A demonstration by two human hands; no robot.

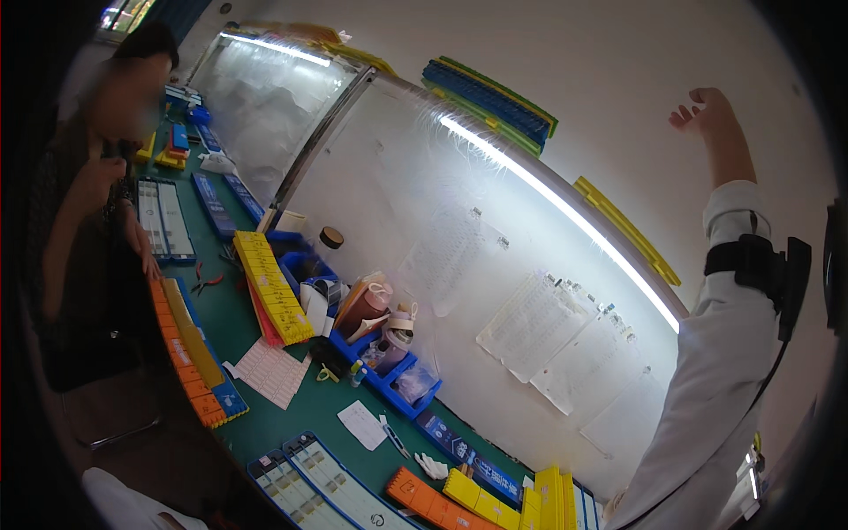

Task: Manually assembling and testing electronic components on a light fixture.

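Hands: right hand (707, 113) raised high, fingers loosely spread, grasping nothing, well clear of surface (243, 327); left hand out of view. Nearest: yellow tray (549, 496) at near edge; likely light, stiff plastic, best gripped by long edges.

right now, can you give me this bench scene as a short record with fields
right hand: right hand raised high in the air, fingers loosely curled, holding nothing
right arm: white sleeve with a black band near the forearm
left hand: not in view
bench: green worktop under a long lit strip light
on bench: yellow tray leaning on blue bins, orange and yellow trays at the near edge, sheet of white labels, red-handled pliers
others: a seated person at the left end
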